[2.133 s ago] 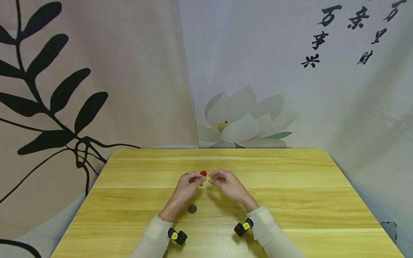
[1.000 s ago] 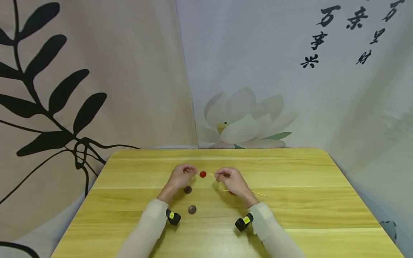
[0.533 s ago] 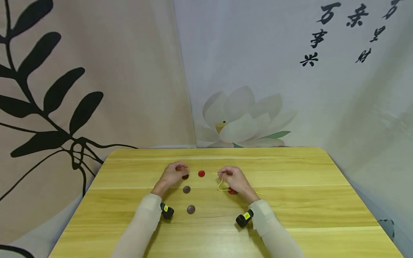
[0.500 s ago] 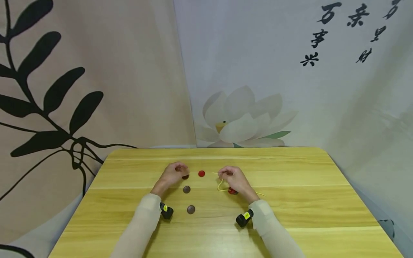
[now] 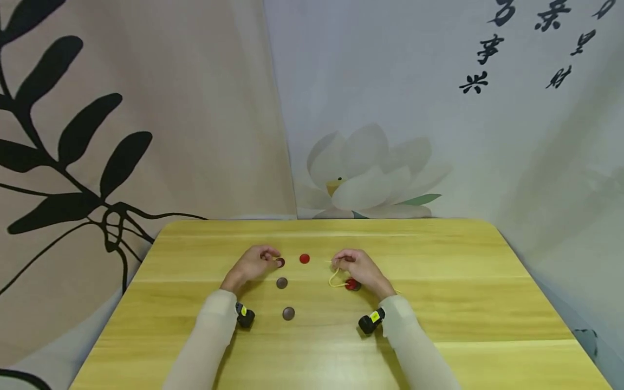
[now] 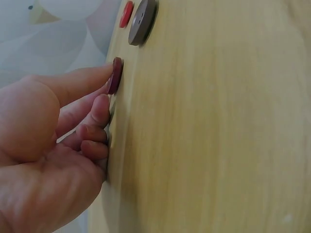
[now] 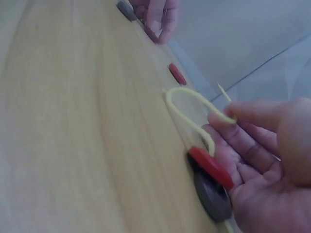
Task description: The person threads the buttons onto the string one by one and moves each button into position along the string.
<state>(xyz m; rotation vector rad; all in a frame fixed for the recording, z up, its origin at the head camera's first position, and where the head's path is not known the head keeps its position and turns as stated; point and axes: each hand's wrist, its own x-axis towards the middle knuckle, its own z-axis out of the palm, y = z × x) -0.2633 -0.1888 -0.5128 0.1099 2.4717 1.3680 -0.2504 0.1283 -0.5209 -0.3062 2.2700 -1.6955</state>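
My left hand (image 5: 255, 262) is at the back left, thumb and fingertip pinching a dark maroon button (image 6: 115, 76) at the tabletop. With thumb and forefinger, my right hand (image 5: 359, 268) pinches a yellow string (image 7: 187, 112) just short of its tip, which pokes out past the fingers. The string curves down in a loop to a red button (image 7: 211, 166) lying against a brown button (image 7: 212, 196), and comes out again beyond them. That pair lies on the table beneath my right palm.
Between the hands lies another red button (image 5: 304, 259). Two brown buttons, one nearer the middle (image 5: 281, 283) and one closer to the front (image 5: 288, 313), lie on the wooden table (image 5: 468, 303). A printed cloth (image 5: 219, 108) hangs behind the table.
Both hands were together at the string's end. My left hand has let go, moved left and taken hold of the maroon button; my right hand has shifted slightly right, still holding the string.
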